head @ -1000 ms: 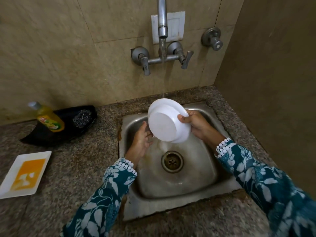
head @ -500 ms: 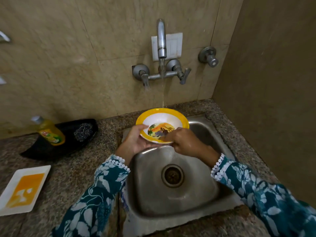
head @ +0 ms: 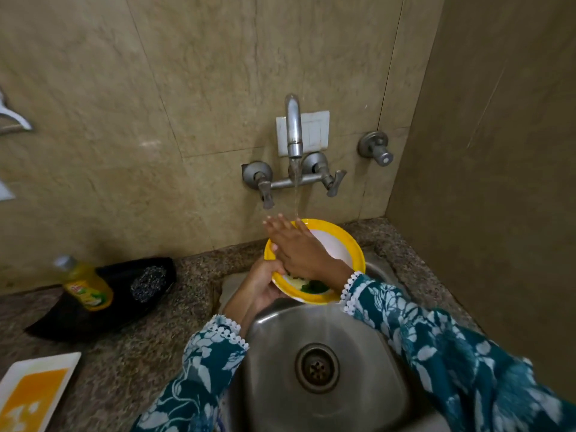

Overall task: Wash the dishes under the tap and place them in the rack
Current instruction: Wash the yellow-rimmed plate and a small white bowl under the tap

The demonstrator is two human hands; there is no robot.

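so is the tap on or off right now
On. A thin stream of water falls from the tap spout onto the right hand, which lies flat across the yellow-rimmed bowl that the left hand holds.

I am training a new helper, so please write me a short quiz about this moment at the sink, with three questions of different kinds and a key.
1. True or false: water is running from the tap onto the yellow-rimmed bowl.
2. Multiple choice: what does the right hand do? A) turns a tap handle B) lies with straight fingers across the inside of the bowl C) holds the soap bottle
3. Fill in: the left hand holds the bowl at its ____ edge, above the sink.

Key
1. True.
2. B.
3. Left. The soap bottle lies untouched on the black tray to the left of the sink.
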